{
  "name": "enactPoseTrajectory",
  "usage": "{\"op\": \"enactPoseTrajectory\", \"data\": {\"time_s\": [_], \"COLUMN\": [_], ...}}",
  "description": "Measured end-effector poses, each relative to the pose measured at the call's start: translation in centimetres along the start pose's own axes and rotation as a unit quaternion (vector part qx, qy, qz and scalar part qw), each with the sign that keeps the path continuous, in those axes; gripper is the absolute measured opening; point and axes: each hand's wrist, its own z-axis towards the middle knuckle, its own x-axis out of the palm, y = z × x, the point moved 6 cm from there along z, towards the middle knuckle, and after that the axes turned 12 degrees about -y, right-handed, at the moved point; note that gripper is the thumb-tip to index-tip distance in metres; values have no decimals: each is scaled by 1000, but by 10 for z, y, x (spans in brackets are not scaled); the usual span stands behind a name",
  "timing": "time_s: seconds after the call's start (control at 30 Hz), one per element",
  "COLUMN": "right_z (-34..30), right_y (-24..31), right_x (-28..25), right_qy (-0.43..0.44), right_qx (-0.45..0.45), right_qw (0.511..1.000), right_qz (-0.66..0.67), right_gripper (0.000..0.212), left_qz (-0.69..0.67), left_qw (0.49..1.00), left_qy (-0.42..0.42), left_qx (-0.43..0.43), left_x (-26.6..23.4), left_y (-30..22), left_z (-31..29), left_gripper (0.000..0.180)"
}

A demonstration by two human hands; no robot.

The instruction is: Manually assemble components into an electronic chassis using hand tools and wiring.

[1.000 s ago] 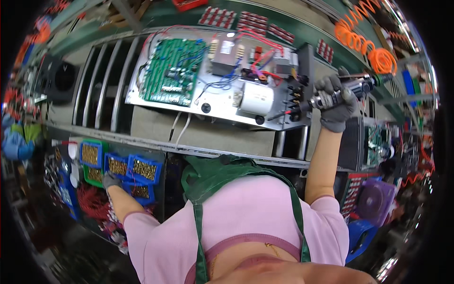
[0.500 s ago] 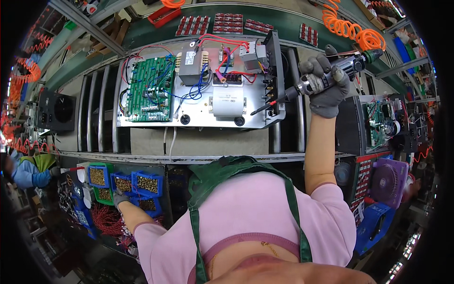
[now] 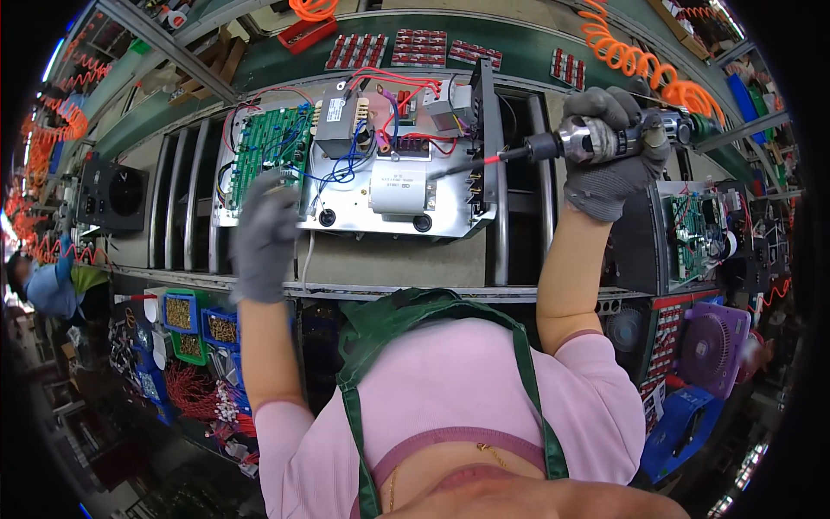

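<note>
My right hand [image 3: 605, 173], in a grey glove, is wrapped round a power screwdriver [image 3: 596, 140]. Its long bit [image 3: 471, 166] points left over the open metal chassis [image 3: 354, 216], beside a grey cylindrical capacitor [image 3: 398, 190]. My left hand [image 3: 266, 242], gloved too and partly smeared by motion, is in front of the green circuit board [image 3: 251, 164]. Its fingers are drawn together at the tips; what they hold, if anything, is too small to make out. A transformer [image 3: 339, 125] with blue wires sits on the chassis between the board and the capacitor.
Blue bins [image 3: 180, 311] of small brass-coloured fasteners stand at lower left, by red wires [image 3: 192, 389]. Metal rollers [image 3: 197, 199] flank the chassis. An orange coiled hose [image 3: 627, 56] hangs at upper right. Another person's blue sleeve [image 3: 54, 285] shows at far left.
My left hand has left the fastener bins and come up to the chassis's left front. My right hand has turned the screwdriver, so its bit now reaches farther left over the chassis.
</note>
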Motion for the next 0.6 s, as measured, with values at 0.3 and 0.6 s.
{"op": "enactPoseTrajectory", "data": {"time_s": [0.3,0.6], "right_z": [-5,-2], "right_y": [20,45], "right_x": [10,-6], "right_qy": [-14,-25], "right_qx": [-125,-142], "right_qw": [985,982], "right_qz": [-117,-124], "right_gripper": [25,17], "left_qz": [-115,-42], "left_qw": [971,993], "left_qy": [155,91], "left_qx": [-138,-63], "left_x": [142,167], "left_y": [75,80], "left_z": [-20,-26], "left_gripper": [24,23]}}
